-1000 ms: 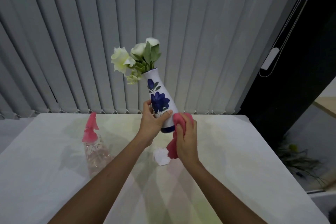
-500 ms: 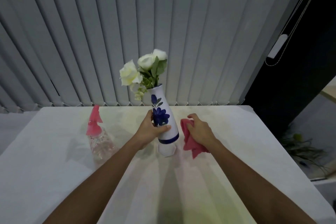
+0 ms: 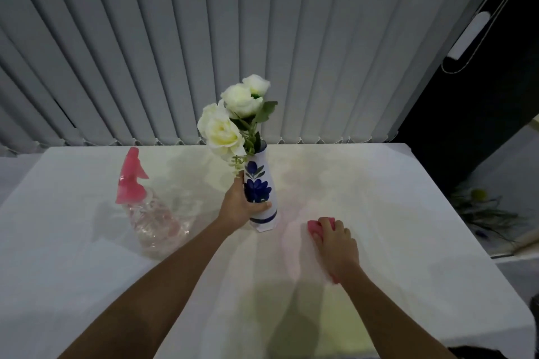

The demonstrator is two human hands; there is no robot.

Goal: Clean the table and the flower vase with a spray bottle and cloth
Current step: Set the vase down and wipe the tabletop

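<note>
Glazed white vase (image 3: 260, 183) showing a smooth, glossy, seemingly ceramic finish; spray bottle (image 3: 151, 213) showing clear plastic below a pink plastic head; pink cloth (image 3: 316, 229) appearing soft and matt; table (image 3: 393, 213) reflecting light faintly, smooth white surface.

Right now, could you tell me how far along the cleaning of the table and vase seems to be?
The vase stands upright on the table, gripped by the left hand. The right hand presses the pink cloth flat on the table beside it, so table wiping looks in hand. The spray bottle stands untouched to the left. Whether either surface is clean can't be judged.
</note>
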